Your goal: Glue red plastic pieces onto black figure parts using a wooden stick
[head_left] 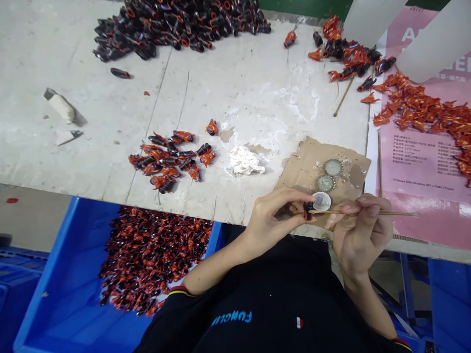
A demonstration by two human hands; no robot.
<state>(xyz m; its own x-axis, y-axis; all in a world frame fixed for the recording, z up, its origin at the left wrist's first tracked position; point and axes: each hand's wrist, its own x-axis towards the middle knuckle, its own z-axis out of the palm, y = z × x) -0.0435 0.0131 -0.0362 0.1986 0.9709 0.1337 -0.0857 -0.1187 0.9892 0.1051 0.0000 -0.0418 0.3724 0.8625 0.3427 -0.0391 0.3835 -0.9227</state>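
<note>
My left hand (274, 218) pinches a small black-and-orange piece (307, 210) near the table's front edge. My right hand (362, 233) grips a thin wooden stick (382, 213) whose tip meets that piece. Just behind the hands lies a piece of brown cardboard (312, 162) with three round caps (326, 183) on it. A small group of black-and-orange pieces (171, 159) lies to the left on the white table (243, 88).
A big heap of dark pieces (176, 24) sits at the back left, orange ones (419, 105) on a pink sheet (423, 162) at right. A blue bin (66, 274) below the table holds many pieces. A crumpled white cloth (246, 161) lies mid-table. A spare stick (344, 95) rests farther back.
</note>
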